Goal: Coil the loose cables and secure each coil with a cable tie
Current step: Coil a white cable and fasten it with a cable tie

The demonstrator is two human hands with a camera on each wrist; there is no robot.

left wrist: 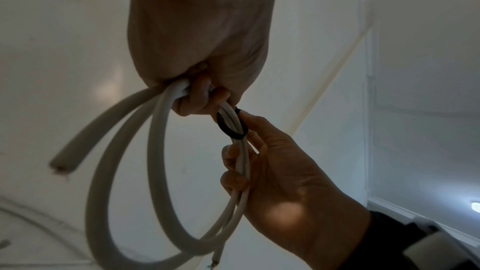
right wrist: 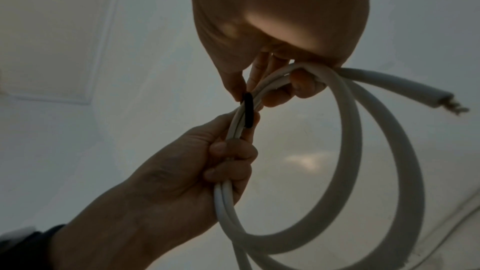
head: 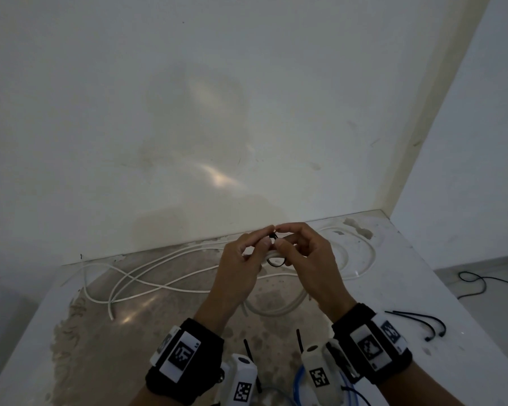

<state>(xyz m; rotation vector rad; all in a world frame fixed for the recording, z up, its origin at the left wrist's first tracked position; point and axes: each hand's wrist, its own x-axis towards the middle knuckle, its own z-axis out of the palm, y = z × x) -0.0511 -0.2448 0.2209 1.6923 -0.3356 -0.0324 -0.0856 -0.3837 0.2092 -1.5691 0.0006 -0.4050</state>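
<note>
Both hands raised above the counter [head: 408,276], meeting near the back wall [head: 188,112]; left hand [head: 236,269] grip holding the white cable coil [left wrist: 155,171], lower fingers curled round the bunched strands; right hand [head: 308,268] grip also closed on the same coil, fingers curled round the strands a little further along; black cable tie [left wrist: 232,124] looped loosely round the bundled strands between the two hands; right thumb and forefinger pinch the tie at its top, left fingertips touch it from the other side; in the head view the tie head shows as a small dark spot between the fingertips, its loop hanging just below; coil hangs down from the hands in two or three loops, one cut end [right wrist: 441,104] sticking out free with bare wire strands showing; loose white cable [head: 159,276] lies spread on the counter behind and left of the hands, crossing itself several times, another loop of it to the right by the wall; spare black cable ties [head: 423,323] lie on the counter right of the right wrist, apart from the hands; blue cable [head: 299,379] at the near edge, partly hidden by the wrist cameras; black cord [head: 481,281] on the floor at far right; both wrists carry black bands with tag markers.
</note>
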